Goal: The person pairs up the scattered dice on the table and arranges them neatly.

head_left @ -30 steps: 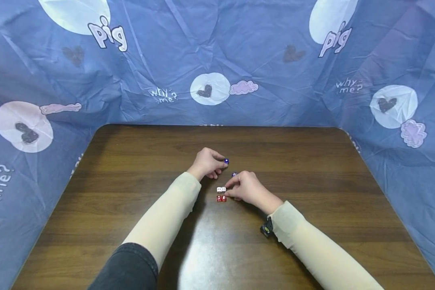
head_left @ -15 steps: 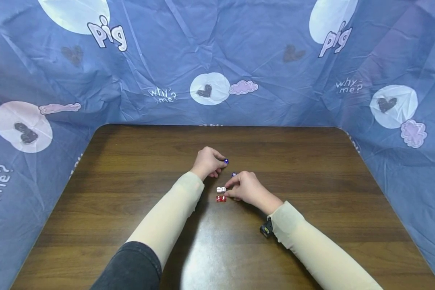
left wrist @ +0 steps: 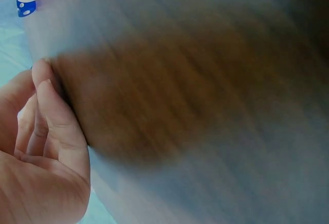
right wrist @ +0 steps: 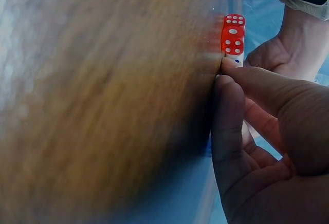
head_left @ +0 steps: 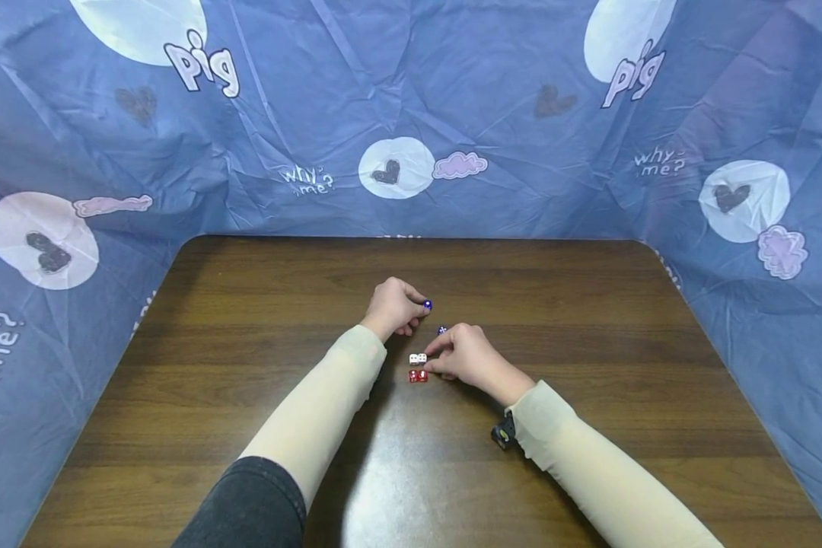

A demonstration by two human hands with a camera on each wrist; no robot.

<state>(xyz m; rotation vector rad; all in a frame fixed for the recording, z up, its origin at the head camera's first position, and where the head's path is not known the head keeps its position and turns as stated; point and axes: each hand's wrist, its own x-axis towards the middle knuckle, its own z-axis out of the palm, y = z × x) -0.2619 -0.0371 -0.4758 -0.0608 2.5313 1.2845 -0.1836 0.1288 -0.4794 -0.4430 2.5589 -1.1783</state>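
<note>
Far out over the table, my left hand (head_left: pixel 392 306) pinches a blue die (head_left: pixel 428 304) between thumb and index finger. That die is hidden behind the fingers in the left wrist view. Closer in, my right hand (head_left: pixel 471 358) has its thumb and index fingertip at the right end of two white dice (head_left: pixel 414 358) standing side by side, pinching the right one. Two red dice (head_left: pixel 418 376) sit in a row just in front of the white pair. A second blue die (head_left: pixel 442 330) lies just beyond the right index finger, partly covered by it.
The brown wooden table (head_left: pixel 568 297) extends around both hands. A blue printed cloth (head_left: pixel 520 198) hangs behind its far edge and at both sides. A black device (head_left: pixel 503 432) is strapped at the right wrist.
Over the second, the left forearm has shifted slightly right and the blue die in the left fingers has turned a little. The right hand and the other dice have stayed in place.
</note>
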